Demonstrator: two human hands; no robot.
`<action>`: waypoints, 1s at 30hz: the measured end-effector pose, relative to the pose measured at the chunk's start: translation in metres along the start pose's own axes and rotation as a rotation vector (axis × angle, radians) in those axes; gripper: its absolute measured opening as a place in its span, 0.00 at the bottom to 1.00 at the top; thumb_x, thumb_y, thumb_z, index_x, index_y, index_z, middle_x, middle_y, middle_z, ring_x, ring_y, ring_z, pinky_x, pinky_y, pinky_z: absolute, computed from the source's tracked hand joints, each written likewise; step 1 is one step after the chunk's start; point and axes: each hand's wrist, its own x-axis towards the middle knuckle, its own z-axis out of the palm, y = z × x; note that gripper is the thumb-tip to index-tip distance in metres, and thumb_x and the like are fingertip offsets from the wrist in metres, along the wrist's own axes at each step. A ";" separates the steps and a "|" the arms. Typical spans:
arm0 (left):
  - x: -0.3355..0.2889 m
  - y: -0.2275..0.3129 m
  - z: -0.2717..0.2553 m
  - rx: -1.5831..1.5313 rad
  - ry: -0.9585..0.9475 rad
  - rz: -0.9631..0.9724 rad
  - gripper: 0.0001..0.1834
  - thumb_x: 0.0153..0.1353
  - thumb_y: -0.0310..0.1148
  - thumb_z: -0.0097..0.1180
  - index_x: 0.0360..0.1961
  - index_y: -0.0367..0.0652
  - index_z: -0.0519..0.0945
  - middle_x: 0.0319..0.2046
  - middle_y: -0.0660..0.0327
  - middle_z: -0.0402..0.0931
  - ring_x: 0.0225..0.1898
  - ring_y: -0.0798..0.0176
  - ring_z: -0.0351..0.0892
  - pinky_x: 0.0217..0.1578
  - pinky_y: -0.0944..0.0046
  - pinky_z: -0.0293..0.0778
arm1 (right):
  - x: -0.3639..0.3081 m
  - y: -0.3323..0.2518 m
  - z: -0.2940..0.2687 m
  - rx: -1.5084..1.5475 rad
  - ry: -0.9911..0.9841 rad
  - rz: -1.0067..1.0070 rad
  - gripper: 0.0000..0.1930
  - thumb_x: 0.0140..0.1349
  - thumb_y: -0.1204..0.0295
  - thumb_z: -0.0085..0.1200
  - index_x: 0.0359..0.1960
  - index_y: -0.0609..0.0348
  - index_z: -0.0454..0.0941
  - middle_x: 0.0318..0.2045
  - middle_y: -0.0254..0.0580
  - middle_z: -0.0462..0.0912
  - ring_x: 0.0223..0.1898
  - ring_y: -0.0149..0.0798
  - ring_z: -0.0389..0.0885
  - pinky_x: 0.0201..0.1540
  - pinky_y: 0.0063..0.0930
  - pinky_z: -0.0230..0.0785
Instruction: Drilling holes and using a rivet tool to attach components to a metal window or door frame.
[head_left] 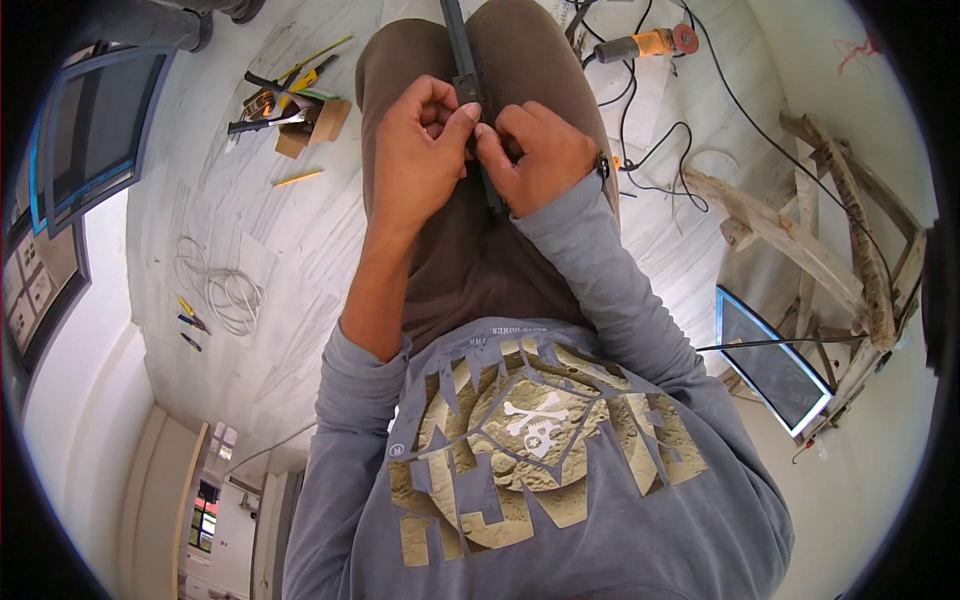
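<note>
A long, narrow dark grey metal bar (456,40) lies along my lap between my thighs, its near end just past my hands. On it, beside my fingertips, sits a small dark fitting (466,86) whose exact kind is unclear. My left hand (412,155) comes to the bar from the left, fingers curled and thumb pressed in at the fitting. From the right, my right hand (545,155) has its thumb and curled forefinger pinched together over the bar. Whatever small piece the fingertips may hold is hidden by them.
An orange angle grinder (652,44) lies on the floor at far right among black cables. At left are a cardboard box (322,128) with tools, coiled white cable (232,300) and pliers (190,312). A wooden trestle (780,234) and a blue-edged framed panel (768,360) stand right.
</note>
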 end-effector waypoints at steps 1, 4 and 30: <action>0.000 -0.001 0.000 -0.003 -0.005 0.004 0.07 0.63 0.27 0.59 0.33 0.38 0.73 0.20 0.65 0.75 0.18 0.77 0.73 0.15 0.75 0.66 | -0.003 0.000 -0.001 0.074 -0.007 0.022 0.08 0.56 0.70 0.62 0.27 0.61 0.78 0.21 0.42 0.78 0.21 0.40 0.77 0.23 0.31 0.67; 0.001 -0.002 -0.002 0.001 -0.033 0.013 0.07 0.63 0.27 0.59 0.33 0.38 0.73 0.21 0.64 0.75 0.18 0.76 0.73 0.16 0.75 0.67 | -0.008 0.005 -0.007 0.285 -0.014 0.068 0.08 0.58 0.72 0.63 0.35 0.64 0.82 0.24 0.40 0.81 0.22 0.31 0.79 0.24 0.24 0.69; -0.001 0.000 -0.003 0.035 -0.061 0.005 0.07 0.64 0.28 0.58 0.33 0.38 0.72 0.19 0.64 0.75 0.17 0.75 0.73 0.18 0.75 0.68 | -0.003 0.027 -0.009 0.496 -0.089 0.090 0.10 0.56 0.69 0.65 0.37 0.61 0.85 0.28 0.46 0.85 0.27 0.39 0.85 0.30 0.27 0.76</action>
